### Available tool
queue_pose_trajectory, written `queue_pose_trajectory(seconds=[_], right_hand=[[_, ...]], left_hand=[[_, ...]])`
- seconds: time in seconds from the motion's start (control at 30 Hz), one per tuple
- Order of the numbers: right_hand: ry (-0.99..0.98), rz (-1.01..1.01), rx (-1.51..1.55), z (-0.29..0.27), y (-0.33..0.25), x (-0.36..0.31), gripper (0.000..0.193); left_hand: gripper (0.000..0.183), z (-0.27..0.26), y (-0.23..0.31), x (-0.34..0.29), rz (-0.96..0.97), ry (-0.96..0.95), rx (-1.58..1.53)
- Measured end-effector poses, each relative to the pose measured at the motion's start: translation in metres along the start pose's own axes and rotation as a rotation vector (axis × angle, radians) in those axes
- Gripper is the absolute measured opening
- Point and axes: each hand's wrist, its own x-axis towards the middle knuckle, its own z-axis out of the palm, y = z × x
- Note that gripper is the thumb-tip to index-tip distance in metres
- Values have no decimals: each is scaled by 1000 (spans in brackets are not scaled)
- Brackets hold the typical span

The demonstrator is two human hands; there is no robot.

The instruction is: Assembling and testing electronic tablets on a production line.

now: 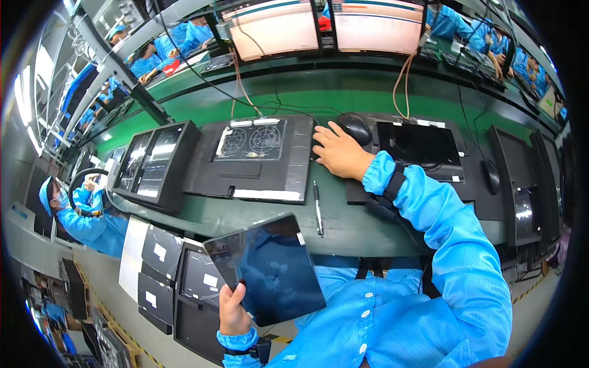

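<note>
In my left hand (233,310) I hold a dark, glossy tablet-like panel (276,270) by its lower left edge. It is tilted over my lap, in front of the green bench. My right hand (340,152) reaches across the bench with its fingers stretched out, palm down. Its fingertips lie at the gap between two black fixture boards, beside a black computer mouse (354,129); I cannot tell exactly what they touch. A pen (318,208) lies below that hand. The left fixture board (202,159) carries a flat plate with two round target patterns (250,140).
Black trays with dark panels (190,282) stand at my lower left. A black rack (156,162) and another at the right (521,190) flank the boards. A dark screen (420,144) lies on the right board. Two monitors (273,30) and cables stand behind. A co-worker (89,211) is at the left.
</note>
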Motion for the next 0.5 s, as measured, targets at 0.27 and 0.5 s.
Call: queue_pose_trajectory(seconds=[0.27,0.5], right_hand=[[-263,72,816,-105,-55,7,14],[1,-334,719,-142,-92,17,32]], left_hand=[[31,-12,47,-12,80,-41,565],[27,7,51,0,286,-234,965]])
